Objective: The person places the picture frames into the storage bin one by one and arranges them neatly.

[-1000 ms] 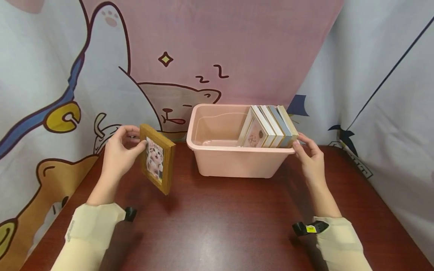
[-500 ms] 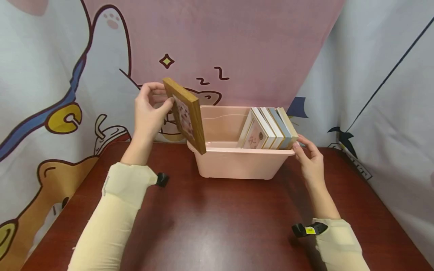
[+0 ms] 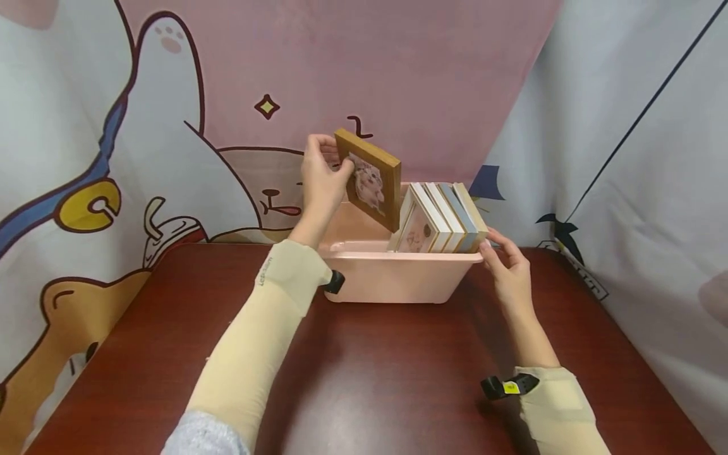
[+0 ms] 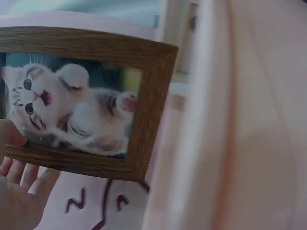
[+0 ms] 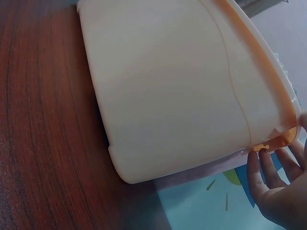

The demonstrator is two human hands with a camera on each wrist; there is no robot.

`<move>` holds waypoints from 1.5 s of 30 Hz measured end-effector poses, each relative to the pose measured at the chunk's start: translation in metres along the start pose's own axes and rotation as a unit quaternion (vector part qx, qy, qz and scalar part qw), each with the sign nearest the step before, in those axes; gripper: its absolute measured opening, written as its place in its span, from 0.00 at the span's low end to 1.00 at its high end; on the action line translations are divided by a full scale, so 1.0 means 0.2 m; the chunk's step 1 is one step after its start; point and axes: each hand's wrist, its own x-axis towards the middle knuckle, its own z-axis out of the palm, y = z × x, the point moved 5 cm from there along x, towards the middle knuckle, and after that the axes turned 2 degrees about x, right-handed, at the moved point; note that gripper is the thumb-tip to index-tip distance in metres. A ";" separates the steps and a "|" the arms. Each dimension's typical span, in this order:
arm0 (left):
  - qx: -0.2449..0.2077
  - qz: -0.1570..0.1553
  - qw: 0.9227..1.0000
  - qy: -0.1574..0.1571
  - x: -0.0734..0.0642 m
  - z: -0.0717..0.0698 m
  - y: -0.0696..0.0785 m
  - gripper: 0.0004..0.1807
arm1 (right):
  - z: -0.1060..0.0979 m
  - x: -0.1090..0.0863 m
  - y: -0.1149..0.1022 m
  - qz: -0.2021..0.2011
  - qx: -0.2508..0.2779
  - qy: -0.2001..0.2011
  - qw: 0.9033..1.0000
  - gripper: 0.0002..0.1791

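Observation:
My left hand pinches a brown wooden picture frame by its left edge, thumb on the front. It hangs tilted above the left half of a pink plastic bin. A kitten photo fills the picture frame in the left wrist view. At the bin's right end, my right hand grips the rim, its fingers curled under the lip. Several picture frames, white, grey-blue and pale wood, lean side by side in the right part of the bin.
The bin stands at the back of a dark red-brown wooden table. Right behind it hangs a cloth backdrop with cartoon animals, and more cloth closes in both sides.
My left hand has lifted the wooden picture frame and carried it rightward, from beside the bin to above it. My right hand stays at the rim.

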 end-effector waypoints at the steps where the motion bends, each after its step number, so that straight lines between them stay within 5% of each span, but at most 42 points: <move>1: 0.013 -0.001 1.000 -0.011 0.00 0.04 -0.01 0.17 | 0.00 0.00 0.00 -0.002 -0.002 0.000 1.000 0.19; 8: 0.118 -0.047 0.986 -0.110 -0.06 0.24 -0.10 0.18 | 0.00 0.00 -0.01 -0.003 0.004 -0.004 1.000 0.19; 18: 0.119 -0.086 0.956 -0.253 -0.16 0.41 -0.22 0.16 | 0.02 -0.01 0.00 0.001 0.012 -0.009 1.000 0.19; 22: 0.111 -0.097 0.946 -0.289 -0.19 0.45 -0.24 0.15 | 0.02 0.00 0.00 0.000 0.009 -0.002 1.000 0.19; 28: 0.162 -0.081 0.927 -0.327 -0.21 0.48 -0.27 0.16 | 0.01 0.01 0.00 -0.002 0.003 -0.002 1.000 0.19; 33: 0.195 -0.062 0.901 -0.383 -0.23 0.51 -0.28 0.18 | 0.01 0.01 0.00 0.000 0.003 -0.002 1.000 0.19; 37: 0.176 -0.061 0.884 -0.429 -0.25 0.54 -0.29 0.25 | 0.01 0.01 -0.01 0.003 0.017 -0.001 1.000 0.19; 42: 0.138 -0.070 0.877 -0.455 -0.25 0.54 -0.28 0.31 | 0.01 0.02 -0.01 0.000 0.015 -0.012 1.000 0.19; 45: 0.123 -0.064 0.878 -0.458 -0.24 0.49 -0.27 0.31 | -0.01 0.02 -0.03 -0.014 -0.032 -0.035 0.999 0.20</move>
